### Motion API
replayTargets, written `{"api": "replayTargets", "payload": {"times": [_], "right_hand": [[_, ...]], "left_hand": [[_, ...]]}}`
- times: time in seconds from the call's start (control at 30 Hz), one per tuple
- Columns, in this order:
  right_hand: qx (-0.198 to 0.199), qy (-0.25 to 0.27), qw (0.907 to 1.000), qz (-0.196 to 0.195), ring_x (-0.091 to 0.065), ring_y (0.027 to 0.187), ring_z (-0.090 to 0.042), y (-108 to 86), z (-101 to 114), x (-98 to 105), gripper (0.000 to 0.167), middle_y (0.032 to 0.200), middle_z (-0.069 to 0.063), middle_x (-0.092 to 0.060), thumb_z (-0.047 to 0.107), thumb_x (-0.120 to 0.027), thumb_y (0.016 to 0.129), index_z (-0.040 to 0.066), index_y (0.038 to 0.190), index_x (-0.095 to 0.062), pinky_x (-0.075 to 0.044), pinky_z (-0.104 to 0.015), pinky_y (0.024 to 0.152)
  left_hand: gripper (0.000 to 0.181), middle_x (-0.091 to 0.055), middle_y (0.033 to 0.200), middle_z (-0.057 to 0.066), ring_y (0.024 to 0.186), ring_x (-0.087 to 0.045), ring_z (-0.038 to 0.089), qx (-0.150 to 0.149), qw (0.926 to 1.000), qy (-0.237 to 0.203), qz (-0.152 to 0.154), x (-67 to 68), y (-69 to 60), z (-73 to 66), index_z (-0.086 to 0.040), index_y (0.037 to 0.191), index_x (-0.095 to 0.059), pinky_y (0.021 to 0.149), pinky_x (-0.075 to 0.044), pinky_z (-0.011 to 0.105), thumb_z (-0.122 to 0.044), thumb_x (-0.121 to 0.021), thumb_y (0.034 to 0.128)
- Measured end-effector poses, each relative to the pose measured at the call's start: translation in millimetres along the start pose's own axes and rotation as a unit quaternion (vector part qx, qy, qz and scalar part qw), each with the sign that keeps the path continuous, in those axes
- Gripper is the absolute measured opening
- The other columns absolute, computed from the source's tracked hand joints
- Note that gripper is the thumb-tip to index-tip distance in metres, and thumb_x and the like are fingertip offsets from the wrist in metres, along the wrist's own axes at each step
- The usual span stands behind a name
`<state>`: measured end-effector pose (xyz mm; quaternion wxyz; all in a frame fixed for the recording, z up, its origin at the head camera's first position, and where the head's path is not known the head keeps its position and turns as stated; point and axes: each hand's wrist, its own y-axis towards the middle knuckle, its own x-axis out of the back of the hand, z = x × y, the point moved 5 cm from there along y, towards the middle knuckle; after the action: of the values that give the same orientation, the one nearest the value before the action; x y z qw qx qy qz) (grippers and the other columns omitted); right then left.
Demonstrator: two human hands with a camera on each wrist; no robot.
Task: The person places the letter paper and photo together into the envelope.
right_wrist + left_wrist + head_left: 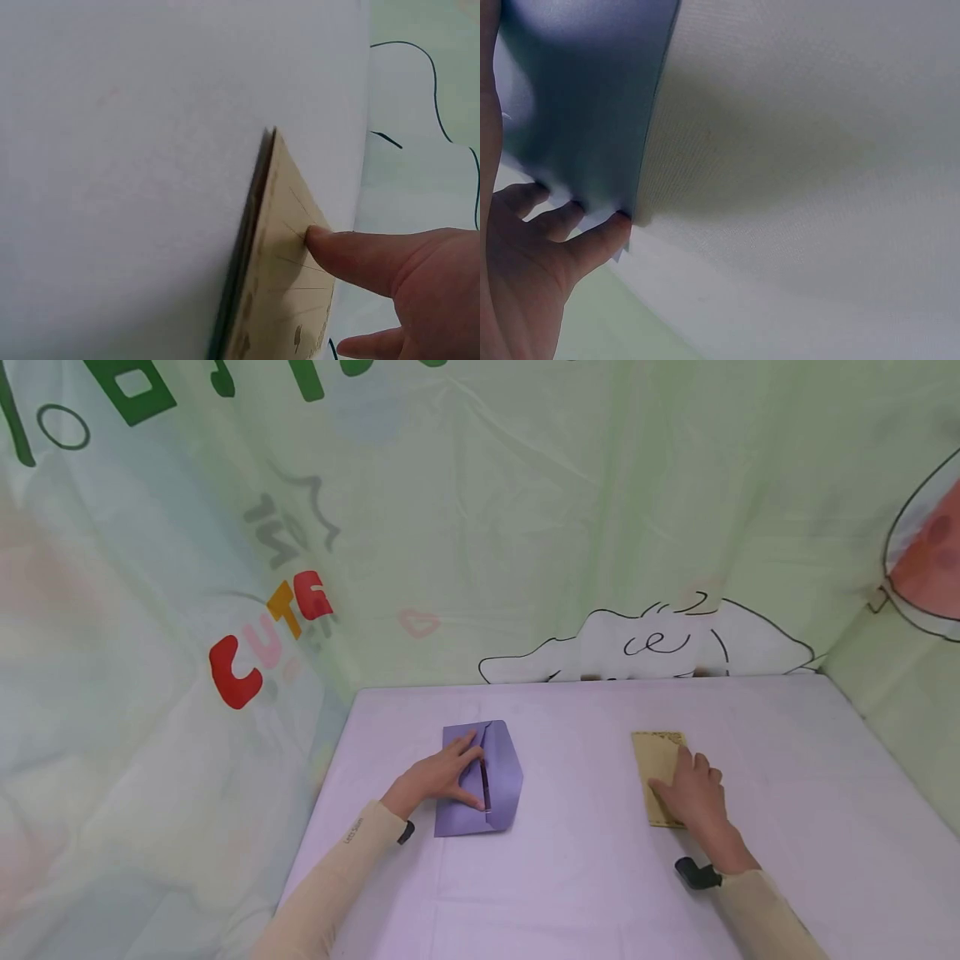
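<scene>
In the head view a purple envelope (507,781) lies on the table left of centre, its flap open to the right and its pocket gaping in a dark slit. My left hand (447,774) holds the pocket's edge, thumb and index finger spread at two points along the slit. The left wrist view shows fingertips (622,219) at the border of the envelope (592,97). Further right, my right hand (693,789) grips a tan folded sheet of letter paper (660,768) by its right side. Its thumb lies on the lined face of the paper (289,285) in the right wrist view.
A pale cloth covers the table (562,893). Behind it and to the left hang printed curtains (480,527) with coloured letters and line drawings; the table's back edge meets them.
</scene>
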<state>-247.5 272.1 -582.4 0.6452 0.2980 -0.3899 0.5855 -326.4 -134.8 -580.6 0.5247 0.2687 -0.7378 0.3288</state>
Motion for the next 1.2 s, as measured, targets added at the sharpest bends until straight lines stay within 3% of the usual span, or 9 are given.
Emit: {"api": "replayTargets", "payload": {"times": [0.17,0.37,0.47,0.6,0.7,0.83,1.0,1.2], "right_hand": [[-0.01,0.011,0.9998,0.015,-0.023,0.123,-0.073,7.5,-5.1,3.0,0.088,0.14,-0.053,-0.02,0.029,-0.068,0.093,-0.017,0.148,-0.017,-0.029,-0.078,0.092],[-0.029,0.043,0.998,0.036,-0.022,0.126,-0.068,13.9,-16.8,3.7,0.098,0.141,-0.052,-0.015,0.035,-0.071,0.091,-0.014,0.152,-0.012,-0.034,-0.074,0.093],[-0.017,0.053,0.9977,0.037,-0.024,0.126,-0.068,14.6,-20.8,4.8,0.083,0.14,-0.051,-0.017,0.03,-0.06,0.098,-0.015,0.151,-0.015,-0.034,-0.074,0.096],[0.018,0.071,0.9971,0.022,-0.032,0.123,-0.066,14.3,-23.3,8.2,0.052,0.136,-0.051,-0.024,0.006,-0.036,0.102,-0.017,0.148,-0.023,-0.034,-0.072,0.1],[0.034,0.083,0.9959,0.01,-0.036,0.123,-0.061,15.0,-27.3,9.5,0.051,0.135,-0.049,-0.03,-0.005,-0.028,0.097,-0.017,0.147,-0.028,-0.034,-0.07,0.102],[0.033,0.093,0.9951,-0.005,-0.041,0.121,-0.054,16.1,-36.0,8.4,0.053,0.138,-0.046,-0.034,-0.008,-0.029,0.095,-0.015,0.147,-0.031,-0.035,-0.068,0.102],[0.033,0.103,0.9938,-0.026,-0.045,0.104,-0.042,16.1,-42.8,8.7,0.053,0.137,-0.043,-0.039,-0.006,-0.033,0.096,-0.011,0.148,-0.034,-0.043,-0.052,0.081],[0.039,0.124,0.9908,-0.039,-0.048,0.086,-0.028,15.7,-39.2,9.7,0.05,0.137,-0.038,-0.042,-0.004,-0.036,0.1,-0.008,0.149,-0.037,-0.039,-0.027,0.06]], "left_hand": [[0.088,-0.013,0.169,0.017,0.151,-0.026,0.043,-0.001,1.0,-0.001,-0.004,1.0,0.8,-1.0,-0.027,0.14,-0.042,0.112,-0.043,0.051,-0.073,-0.075,0.0721],[0.09,-0.01,0.169,0.015,0.152,-0.024,0.042,0.003,1.0,-0.009,0.001,0.7,0.3,-2.2,-0.025,0.142,-0.042,0.113,-0.041,0.051,-0.071,-0.076,0.072],[0.09,-0.011,0.169,0.015,0.152,-0.024,0.041,0.001,1.0,-0.01,0.001,-0.6,-0.5,-2.0,-0.025,0.141,-0.042,0.113,-0.041,0.051,-0.071,-0.076,0.0719],[0.088,-0.01,0.169,0.014,0.153,-0.024,0.039,0.005,1.0,-0.004,0.003,-2.6,-1.3,0.3,-0.028,0.14,-0.042,0.114,-0.041,0.05,-0.073,-0.075,0.0715],[0.089,-0.009,0.17,0.013,0.153,-0.023,0.038,0.009,0.9999,-0.001,0.005,-4.1,-1.4,2.6,-0.029,0.14,-0.042,0.115,-0.04,0.049,-0.073,-0.075,0.0712],[0.089,-0.009,0.17,0.013,0.153,-0.023,0.038,0.005,1.0,-0.003,0.003,-4.7,-1.1,3.5,-0.028,0.14,-0.042,0.115,-0.04,0.049,-0.074,-0.075,0.0714],[0.089,-0.009,0.17,0.013,0.153,-0.022,0.039,0.004,0.9999,-0.007,0.008,-4.7,-0.4,2.8,-0.028,0.141,-0.042,0.113,-0.041,0.05,-0.074,-0.074,0.0718],[0.09,-0.01,0.17,0.014,0.153,-0.023,0.04,0.002,1.0,-0.004,0.003,-2.6,1.1,1.7,-0.028,0.141,-0.042,0.112,-0.042,0.05,-0.074,-0.074,0.0714]]}}
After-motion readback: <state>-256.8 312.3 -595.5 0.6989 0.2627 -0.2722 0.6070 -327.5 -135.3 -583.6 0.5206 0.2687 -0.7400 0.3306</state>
